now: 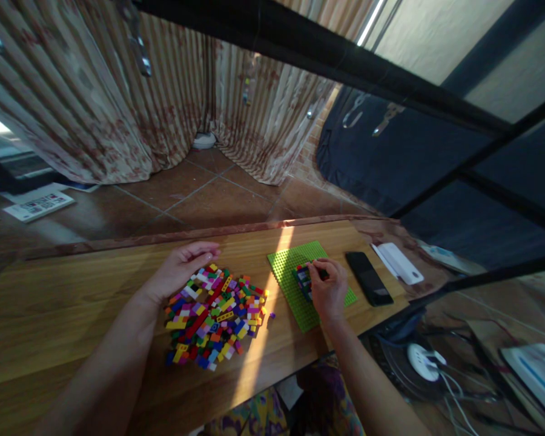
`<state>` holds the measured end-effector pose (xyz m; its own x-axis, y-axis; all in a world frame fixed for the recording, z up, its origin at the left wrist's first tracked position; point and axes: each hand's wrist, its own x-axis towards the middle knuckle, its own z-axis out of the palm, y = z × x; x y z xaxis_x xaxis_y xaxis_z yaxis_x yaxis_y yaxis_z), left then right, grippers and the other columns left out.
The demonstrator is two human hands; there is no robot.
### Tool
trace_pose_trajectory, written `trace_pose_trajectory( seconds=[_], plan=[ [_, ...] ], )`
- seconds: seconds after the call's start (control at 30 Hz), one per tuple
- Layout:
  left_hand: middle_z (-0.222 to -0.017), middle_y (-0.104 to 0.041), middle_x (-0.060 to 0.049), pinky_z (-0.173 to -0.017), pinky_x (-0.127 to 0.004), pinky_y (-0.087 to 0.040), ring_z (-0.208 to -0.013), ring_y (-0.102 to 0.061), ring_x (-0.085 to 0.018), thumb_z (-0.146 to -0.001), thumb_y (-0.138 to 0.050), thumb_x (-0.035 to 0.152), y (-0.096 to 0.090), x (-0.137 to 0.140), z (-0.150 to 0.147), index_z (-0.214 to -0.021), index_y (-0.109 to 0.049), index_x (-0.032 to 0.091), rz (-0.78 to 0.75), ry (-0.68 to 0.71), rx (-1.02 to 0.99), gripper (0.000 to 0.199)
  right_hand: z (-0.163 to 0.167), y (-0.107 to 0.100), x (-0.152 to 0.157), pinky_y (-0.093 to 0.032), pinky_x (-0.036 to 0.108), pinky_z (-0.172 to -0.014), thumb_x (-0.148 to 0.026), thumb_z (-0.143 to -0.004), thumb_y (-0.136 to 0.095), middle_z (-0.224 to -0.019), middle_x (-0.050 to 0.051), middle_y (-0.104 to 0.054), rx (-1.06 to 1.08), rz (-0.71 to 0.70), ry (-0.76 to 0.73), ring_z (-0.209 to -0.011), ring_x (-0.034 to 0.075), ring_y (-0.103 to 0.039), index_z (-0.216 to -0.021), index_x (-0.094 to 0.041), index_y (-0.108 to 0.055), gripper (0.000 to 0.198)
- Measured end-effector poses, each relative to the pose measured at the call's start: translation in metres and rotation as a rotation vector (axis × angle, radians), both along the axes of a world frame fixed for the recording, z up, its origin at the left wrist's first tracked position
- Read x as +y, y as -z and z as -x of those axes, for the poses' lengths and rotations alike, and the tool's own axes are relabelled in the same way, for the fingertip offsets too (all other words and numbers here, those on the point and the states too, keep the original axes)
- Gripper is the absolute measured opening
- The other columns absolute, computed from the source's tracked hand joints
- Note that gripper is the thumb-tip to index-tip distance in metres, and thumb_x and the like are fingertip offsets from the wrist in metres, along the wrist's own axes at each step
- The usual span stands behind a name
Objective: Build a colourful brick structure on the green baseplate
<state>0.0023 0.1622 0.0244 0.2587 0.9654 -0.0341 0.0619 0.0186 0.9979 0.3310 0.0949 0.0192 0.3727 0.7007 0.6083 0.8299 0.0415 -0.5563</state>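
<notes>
My right hand (330, 287) is over the green studded baseplate (302, 315), its fingers pinched on a small toy brick at the top of a low brick build (303, 280). The fingers hide much of that brick and part of the build, which shows blue, red, green and whitish pieces. My left hand (184, 264) hovers at the upper left edge of a heap of loose toy bricks (218, 318) in many colours. Its fingers are loosely stretched out, thumb apart, and nothing shows in them.
The wooden table (86, 303) has a black phone (369, 278) right of the baseplate. Beyond it lies a white flat object (399, 263). One small purple brick (272, 315) sits apart from the heap. A dark metal bar (322, 45) crosses above; cables and a white power strip (423, 362) are lower right.
</notes>
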Motion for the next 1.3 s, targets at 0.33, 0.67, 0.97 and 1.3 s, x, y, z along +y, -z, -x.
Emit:
trace_pose_trajectory(
  seconds=[0.33,0.67,0.97,1.3],
  plan=[
    [-0.108,-0.073,-0.007,-0.096,-0.038,-0.05,-0.103,-0.067,-0.022,-0.074,-0.072,0.048,0.002,0.002,0.001,-0.108,-0.068,0.022,-0.009,0.023,-0.004,0.043,-0.003,-0.005,-0.001,-0.046,0.039,-0.082,-0.034,-0.081,-0.064,-0.09,0.008,-0.066,-0.011,0.058,-0.048,-0.088,0.022,-0.059,-0.078,-0.018,-0.07,0.017],
    [-0.109,-0.073,-0.008,-0.097,-0.04,-0.049,-0.104,-0.066,-0.023,-0.075,-0.069,0.049,0.003,0.001,0.001,-0.109,-0.067,0.02,-0.038,0.044,-0.002,0.045,0.009,-0.012,-0.053,-0.049,0.039,-0.085,-0.03,-0.088,-0.057,-0.097,0.007,-0.067,-0.01,0.011,-0.149,-0.094,0.021,-0.062,-0.093,-0.021,-0.069,0.016],
    [-0.11,-0.072,-0.008,-0.095,-0.039,-0.05,-0.106,-0.065,-0.023,-0.077,-0.068,0.049,0.004,0.001,0.001,-0.11,-0.067,0.02,-0.036,0.041,0.015,0.045,0.07,0.0,-0.083,-0.05,0.038,-0.08,-0.026,-0.088,-0.057,-0.097,0.008,-0.065,-0.048,0.308,-0.367,-0.092,0.022,-0.059,-0.101,-0.022,-0.065,0.016],
    [-0.11,-0.072,-0.008,-0.098,-0.039,-0.047,-0.105,-0.065,-0.021,-0.077,-0.069,0.046,0.005,0.002,0.001,-0.11,-0.066,0.019,-0.029,0.049,-0.009,0.043,0.077,0.001,-0.079,-0.046,0.036,-0.079,-0.027,-0.092,-0.053,-0.09,0.005,-0.065,-0.065,0.363,-0.423,-0.088,0.021,-0.058,-0.088,-0.023,-0.068,0.016]
  ],
)
